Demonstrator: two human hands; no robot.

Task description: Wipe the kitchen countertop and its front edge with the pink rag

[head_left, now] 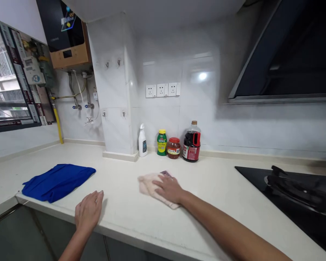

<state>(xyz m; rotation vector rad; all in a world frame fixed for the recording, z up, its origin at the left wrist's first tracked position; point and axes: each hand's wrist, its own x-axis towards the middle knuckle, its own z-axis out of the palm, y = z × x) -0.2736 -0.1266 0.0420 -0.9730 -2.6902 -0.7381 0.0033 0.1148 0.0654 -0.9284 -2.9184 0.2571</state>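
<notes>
My right hand (168, 187) presses down on a pale pinkish cleaning cloth (146, 185) on the white countertop (119, 210), gripping it under the fingers. The cloth and fingertips are slightly blurred, and one darker corner of the cloth sticks out beyond the hand. Near the counter's front edge, my left hand (89, 210) has its fingers curled together, with nothing seen in them; its palm side is hidden. To the left of that hand, a blue cloth (58, 181) lies spread on the counter, apart from it.
Along the back wall stand a white spray bottle (142, 142), a green bottle with a yellow cap (162, 143), a red-lidded jar (174, 148) and a large dark sauce jug (191, 143). A black gas stove (260, 181) is at right beneath a range hood (293, 58).
</notes>
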